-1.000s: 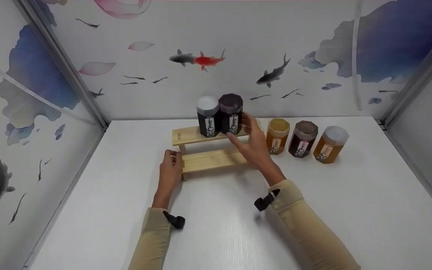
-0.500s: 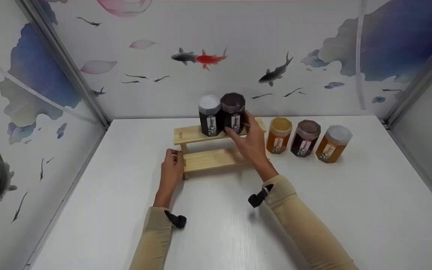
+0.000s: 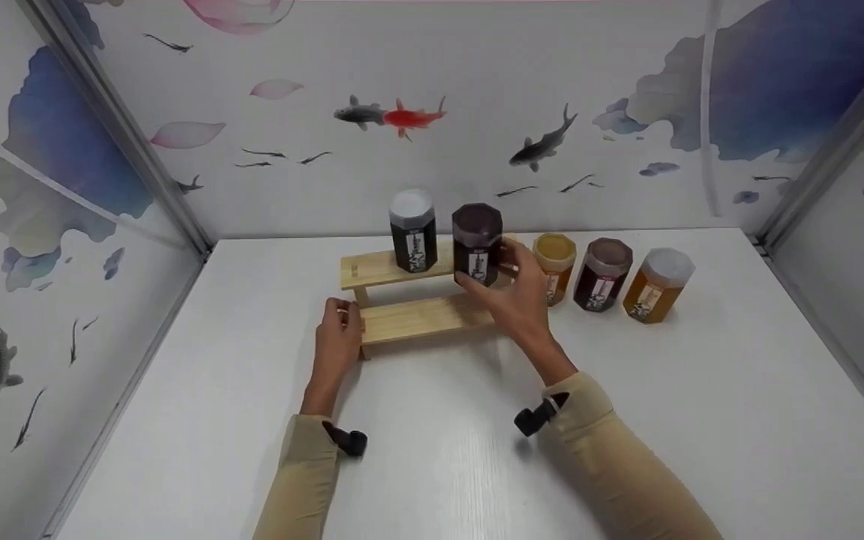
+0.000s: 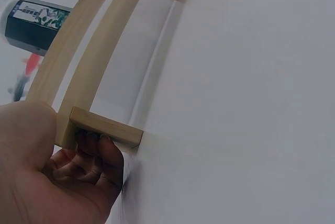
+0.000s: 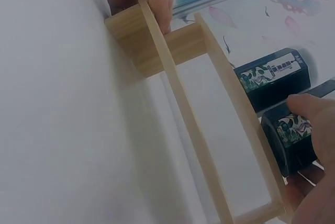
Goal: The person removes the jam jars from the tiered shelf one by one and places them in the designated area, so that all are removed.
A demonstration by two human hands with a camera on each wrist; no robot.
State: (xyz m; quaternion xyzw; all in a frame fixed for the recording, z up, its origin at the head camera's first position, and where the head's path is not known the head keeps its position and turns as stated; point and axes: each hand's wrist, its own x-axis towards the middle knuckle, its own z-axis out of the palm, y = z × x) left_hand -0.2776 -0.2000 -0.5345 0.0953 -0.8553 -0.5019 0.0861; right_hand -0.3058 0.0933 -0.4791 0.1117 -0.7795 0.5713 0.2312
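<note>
A two-step wooden rack [image 3: 421,319] stands on the white table. My left hand [image 3: 337,337] grips its left end; in the left wrist view curled fingers [image 4: 112,153] lie against the side leg. In my right hand [image 3: 518,296] is a dark eight-sided jar with a purplish lid [image 3: 477,244], thumb on one side and fingers on the other. This jar is upright, overlapping the top step's front edge in the head view. To its left, a dark jar with a white lid [image 3: 414,232] stands on the top step, a gap between them.
Right of the rack, three more jars stand in a row: an amber one with a yellow lid [image 3: 555,259], a dark red one with a brownish lid [image 3: 603,276] and an amber one with a white lid [image 3: 658,286]. Fish-painted panels [image 3: 282,202] enclose the table.
The purplish-lidded jar, which stood right against the white-lidded one, has moved right and toward me in my right hand, leaving a gap. My left hand keeps its grip on the rack.
</note>
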